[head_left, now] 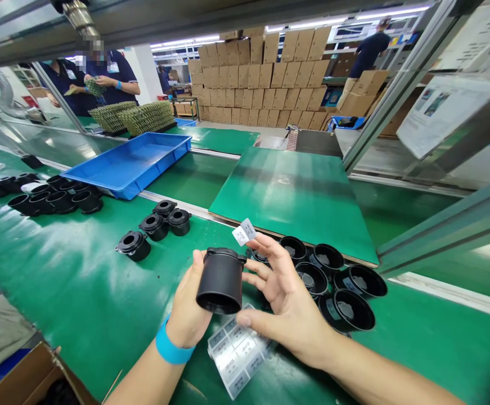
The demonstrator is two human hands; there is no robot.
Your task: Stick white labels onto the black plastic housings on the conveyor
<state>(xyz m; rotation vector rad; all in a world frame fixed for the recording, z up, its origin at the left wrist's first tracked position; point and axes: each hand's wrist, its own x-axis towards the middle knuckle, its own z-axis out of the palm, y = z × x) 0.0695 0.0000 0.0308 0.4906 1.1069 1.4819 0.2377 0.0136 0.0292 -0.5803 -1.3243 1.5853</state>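
My left hand [190, 306] is closed round a black plastic cup-shaped housing [220, 281], tilted with its open end toward me and its lugged rim at the top. Beside it, my right hand [284, 295] has its fingers spread and curved, with the thumb close to the housing's lower edge. Two small silver printed labels [245, 231] cling to its index fingertip. Below both hands lies a sheet of silver labels [238, 357], partly covered by my right hand. More black housings [346, 309] stand open side up just right of my right hand.
Several black flanged housings [154, 226] stand left of centre, with more farther left [59, 199]. A blue tray [130, 160] lies behind them. A raised green board [291, 191] is ahead. A cardboard box [37, 377] is at lower left. Co-workers [112, 76] stand across the bench.
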